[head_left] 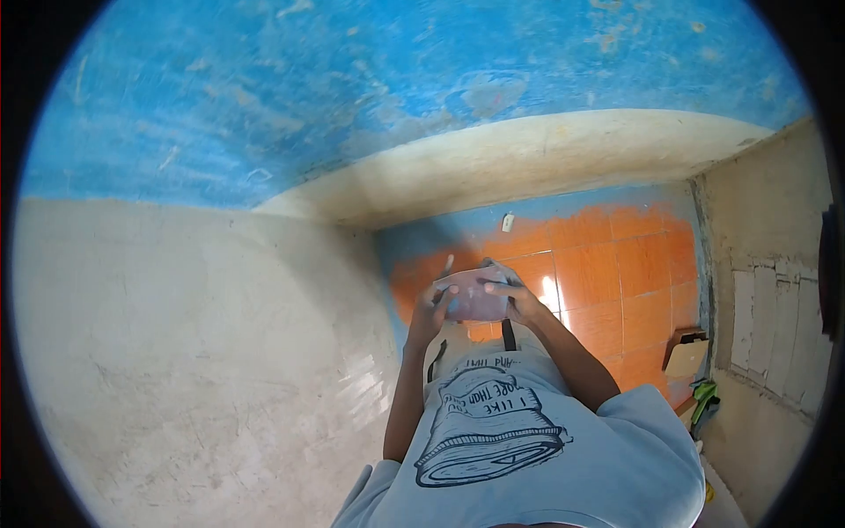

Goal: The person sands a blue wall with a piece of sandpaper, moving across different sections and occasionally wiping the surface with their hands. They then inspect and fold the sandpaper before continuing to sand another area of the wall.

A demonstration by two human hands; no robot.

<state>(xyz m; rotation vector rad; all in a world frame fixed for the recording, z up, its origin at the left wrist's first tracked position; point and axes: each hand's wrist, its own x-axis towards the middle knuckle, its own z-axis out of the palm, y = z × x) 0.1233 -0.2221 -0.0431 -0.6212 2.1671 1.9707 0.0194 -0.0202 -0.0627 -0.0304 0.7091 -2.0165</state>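
Observation:
Between my two hands is a thin, pinkish-grey rectangular sheet (476, 297), held out in front of my body above the floor. My left hand (430, 306) is closed on its left edge with the thumb lying on top, and one finger points up past the edge. On the right edge my right hand (520, 300) grips it the same way, thumb on the face and fingers behind. The fingers under the sheet are hidden, and what it is made of cannot be made out.
A small white object (508, 222) lies on the orange tiled floor (585, 275) near the wall. At the right stand a cardboard box (687, 354) and a green cloth-like item (703, 401). A blue and cream wall (528, 154) rises ahead; a pale wall (194, 334) is at left.

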